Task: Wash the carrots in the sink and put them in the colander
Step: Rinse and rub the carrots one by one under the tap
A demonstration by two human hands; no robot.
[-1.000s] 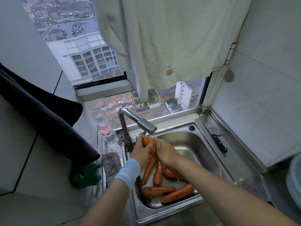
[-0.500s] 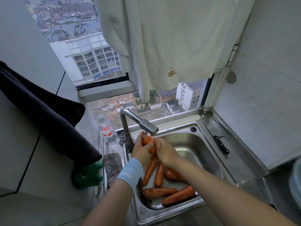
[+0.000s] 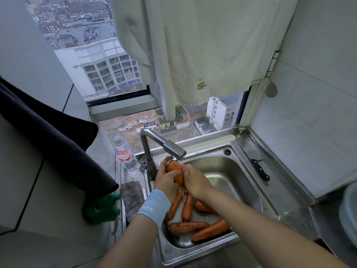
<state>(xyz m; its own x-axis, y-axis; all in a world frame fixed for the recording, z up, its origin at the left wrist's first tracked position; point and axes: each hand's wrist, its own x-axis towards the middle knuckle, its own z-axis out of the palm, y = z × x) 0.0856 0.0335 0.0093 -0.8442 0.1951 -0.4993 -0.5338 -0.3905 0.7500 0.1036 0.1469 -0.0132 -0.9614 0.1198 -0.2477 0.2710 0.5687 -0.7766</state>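
An orange carrot (image 3: 174,169) stands nearly upright under the running faucet (image 3: 173,148). My left hand (image 3: 167,180), with a light blue wristband, grips it from the left. My right hand (image 3: 194,180) wraps around its lower part from the right. Several more wet carrots (image 3: 188,227) lie at the near end of the steel sink (image 3: 237,176). No colander shows clearly; a pale rounded container edge (image 3: 350,215) sits at the far right.
A water bottle (image 3: 124,154) stands left of the faucet, with a dark scrub pad (image 3: 132,196) and green gloves (image 3: 102,207) nearer me. A black-handled knife (image 3: 259,169) lies on the right drainboard. A white towel (image 3: 185,55) hangs above; a dark cloth (image 3: 48,136) drapes at left.
Both hands keep holding the same carrot under the water, shifting slightly along it. The view has drifted a little; nothing else moved.
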